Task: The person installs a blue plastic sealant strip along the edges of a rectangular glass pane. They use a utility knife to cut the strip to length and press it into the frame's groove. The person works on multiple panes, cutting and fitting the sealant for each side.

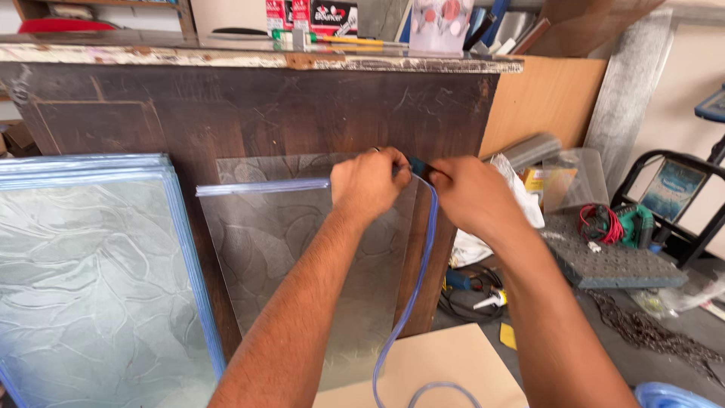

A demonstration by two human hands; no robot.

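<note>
At pane corner | left hand point(368, 183), right hand point(470, 195) hide blue strip point(427, 249) end

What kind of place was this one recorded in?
Likely a glass or carpentry workshop. Patterned glass panes lean against a dark wooden board, both hands work a blue edging strip onto a pane, and a chain lies on the cluttered floor.

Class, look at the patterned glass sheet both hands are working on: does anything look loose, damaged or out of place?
The blue edging strip hangs loose off the glass sheet and curls below, seated only along the top edge near both hands.
</note>
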